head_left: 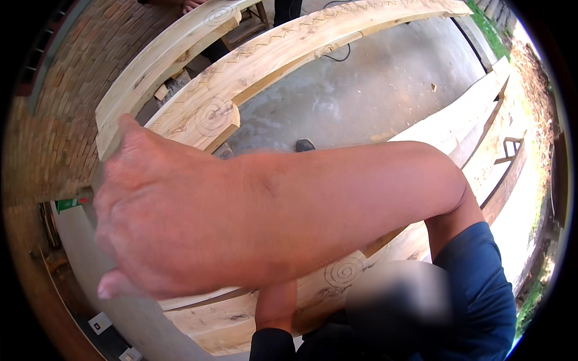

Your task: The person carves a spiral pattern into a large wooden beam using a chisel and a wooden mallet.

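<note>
My right forearm stretches across the middle of the view, very close to the camera, and ends in my right hand [135, 213] at the left. The back of the hand and its knuckles are blurred; the thumb shows low, and most fingers are hidden. My left forearm [275, 304] comes up from below and disappears behind the right one, hiding that hand. Beneath my arms lies a pale wooden beam [217, 331] with a carved or drawn spiral. Beyond them, another long beam [201, 105] carries a spiral and zigzag lines.
More boards [457, 120] lie to the right. A concrete floor [373, 84] with a dark cable [340, 59] lies between the beams. Another person's hand [191, 6] is at the top edge. A brick surface [66, 102] fills the left, with a green object [67, 204] below.
</note>
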`<action>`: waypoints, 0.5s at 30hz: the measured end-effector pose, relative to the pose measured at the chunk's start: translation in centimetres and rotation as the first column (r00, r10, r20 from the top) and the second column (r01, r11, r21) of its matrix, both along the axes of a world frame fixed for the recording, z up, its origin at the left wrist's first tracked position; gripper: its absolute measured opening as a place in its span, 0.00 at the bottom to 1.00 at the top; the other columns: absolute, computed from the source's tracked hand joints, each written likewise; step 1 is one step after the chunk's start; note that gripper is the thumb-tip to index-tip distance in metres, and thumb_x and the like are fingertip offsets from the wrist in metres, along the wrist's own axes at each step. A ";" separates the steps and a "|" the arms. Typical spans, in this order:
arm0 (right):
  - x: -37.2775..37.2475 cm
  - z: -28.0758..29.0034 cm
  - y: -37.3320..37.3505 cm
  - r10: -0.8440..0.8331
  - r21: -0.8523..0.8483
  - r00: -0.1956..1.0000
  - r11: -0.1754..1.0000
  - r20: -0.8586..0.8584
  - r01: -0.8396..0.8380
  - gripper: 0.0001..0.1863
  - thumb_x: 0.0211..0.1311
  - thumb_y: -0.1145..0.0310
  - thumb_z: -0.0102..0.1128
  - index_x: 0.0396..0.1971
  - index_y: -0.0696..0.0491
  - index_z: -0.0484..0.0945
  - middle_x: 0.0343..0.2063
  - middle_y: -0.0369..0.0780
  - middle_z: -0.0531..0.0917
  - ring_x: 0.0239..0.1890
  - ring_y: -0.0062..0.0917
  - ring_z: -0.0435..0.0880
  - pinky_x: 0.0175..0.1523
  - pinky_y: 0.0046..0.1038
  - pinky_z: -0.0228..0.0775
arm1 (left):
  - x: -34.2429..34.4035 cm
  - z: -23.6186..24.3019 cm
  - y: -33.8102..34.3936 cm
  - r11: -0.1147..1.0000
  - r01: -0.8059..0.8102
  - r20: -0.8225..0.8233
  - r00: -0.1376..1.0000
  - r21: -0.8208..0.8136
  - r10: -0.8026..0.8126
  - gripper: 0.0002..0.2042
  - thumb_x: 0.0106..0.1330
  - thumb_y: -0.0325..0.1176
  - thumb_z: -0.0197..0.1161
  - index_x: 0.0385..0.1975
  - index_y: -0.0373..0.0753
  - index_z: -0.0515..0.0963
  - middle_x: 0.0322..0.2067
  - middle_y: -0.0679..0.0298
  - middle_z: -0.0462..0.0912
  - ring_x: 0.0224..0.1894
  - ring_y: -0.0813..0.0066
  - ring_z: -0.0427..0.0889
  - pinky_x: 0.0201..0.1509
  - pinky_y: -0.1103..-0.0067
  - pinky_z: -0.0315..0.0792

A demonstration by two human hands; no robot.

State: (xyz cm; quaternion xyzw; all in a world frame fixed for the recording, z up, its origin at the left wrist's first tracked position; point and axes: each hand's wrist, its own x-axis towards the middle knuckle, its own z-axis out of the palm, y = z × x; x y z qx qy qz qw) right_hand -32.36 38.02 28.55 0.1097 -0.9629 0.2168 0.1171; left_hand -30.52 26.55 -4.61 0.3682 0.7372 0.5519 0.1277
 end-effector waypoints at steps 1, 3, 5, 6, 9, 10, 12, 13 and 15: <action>0.0 0.0 -0.3 0.001 0.029 1.000 1.000 -0.017 0.000 0.35 0.78 0.37 0.45 0.46 0.53 0.90 0.44 0.46 0.90 0.56 0.46 0.85 0.72 0.63 0.60 | -0.1 0.2 0.0 1.000 -0.005 0.000 1.000 0.003 0.005 0.11 0.73 0.33 0.65 0.48 0.32 0.79 0.46 0.53 0.85 0.51 0.63 0.81 0.57 0.63 0.75; -0.5 -2.8 -1.6 -0.046 0.062 0.997 0.997 -0.056 0.050 0.35 0.77 0.37 0.48 0.39 0.55 0.91 0.39 0.46 0.90 0.54 0.48 0.85 0.74 0.63 0.60 | -0.2 0.4 0.2 1.000 -0.014 0.000 1.000 0.003 0.014 0.10 0.74 0.32 0.65 0.47 0.32 0.80 0.45 0.53 0.85 0.50 0.63 0.81 0.56 0.63 0.75; -1.0 -6.6 -2.4 -0.101 0.089 0.994 0.991 -0.035 0.104 0.35 0.76 0.37 0.50 0.33 0.56 0.92 0.32 0.46 0.90 0.52 0.49 0.85 0.75 0.64 0.59 | -0.6 0.6 -0.3 0.999 -0.037 0.001 0.999 0.005 0.037 0.10 0.74 0.32 0.64 0.47 0.33 0.80 0.45 0.53 0.85 0.50 0.63 0.81 0.56 0.64 0.75; -0.1 -7.6 -1.3 -0.145 0.120 0.989 0.983 0.019 0.142 0.35 0.75 0.37 0.50 0.33 0.55 0.92 0.32 0.45 0.90 0.53 0.50 0.85 0.75 0.64 0.57 | -0.2 0.4 0.4 1.000 -0.018 0.014 1.000 0.014 0.018 0.10 0.74 0.32 0.64 0.47 0.33 0.80 0.45 0.53 0.85 0.50 0.64 0.81 0.55 0.64 0.75; 0.9 -5.9 -0.2 -0.162 0.071 0.987 0.984 -0.016 0.163 0.34 0.76 0.38 0.51 0.31 0.54 0.92 0.31 0.44 0.89 0.50 0.49 0.85 0.74 0.65 0.58 | 0.1 0.2 0.9 1.000 -0.020 0.039 0.999 0.014 0.020 0.09 0.74 0.32 0.63 0.46 0.33 0.80 0.44 0.53 0.86 0.49 0.64 0.81 0.55 0.64 0.76; 0.9 -4.2 -0.2 -0.155 0.033 0.985 0.987 -0.073 0.157 0.34 0.76 0.38 0.51 0.31 0.54 0.92 0.30 0.44 0.89 0.49 0.48 0.86 0.73 0.65 0.60 | -0.2 0.5 0.6 0.999 -0.037 0.036 0.999 0.014 0.036 0.09 0.74 0.31 0.63 0.46 0.33 0.80 0.44 0.53 0.86 0.49 0.65 0.81 0.55 0.65 0.76; 0.9 -2.7 1.1 -0.217 0.043 0.967 0.974 -0.135 0.224 0.33 0.77 0.39 0.49 0.37 0.52 0.91 0.35 0.42 0.90 0.49 0.44 0.87 0.64 0.64 0.65 | -0.7 0.7 0.4 0.998 -0.058 0.048 0.997 0.013 0.058 0.08 0.74 0.31 0.63 0.45 0.34 0.80 0.43 0.54 0.86 0.48 0.65 0.81 0.54 0.65 0.76; 1.1 -3.0 2.2 -0.273 -0.010 0.953 0.962 -0.132 0.274 0.31 0.77 0.40 0.49 0.38 0.52 0.91 0.34 0.42 0.90 0.48 0.43 0.88 0.60 0.61 0.67 | -0.7 0.6 0.6 0.998 -0.061 0.064 0.996 0.012 0.060 0.08 0.74 0.31 0.62 0.45 0.34 0.80 0.43 0.54 0.86 0.48 0.65 0.81 0.54 0.65 0.76; 2.2 -3.2 4.0 -0.392 -0.169 0.914 0.913 -0.106 0.372 0.27 0.76 0.44 0.52 0.36 0.52 0.90 0.31 0.40 0.89 0.45 0.39 0.88 0.54 0.54 0.71 | -0.8 1.3 1.2 0.996 -0.086 0.089 0.993 0.027 0.083 0.07 0.74 0.31 0.62 0.45 0.34 0.80 0.42 0.54 0.86 0.48 0.66 0.81 0.54 0.66 0.76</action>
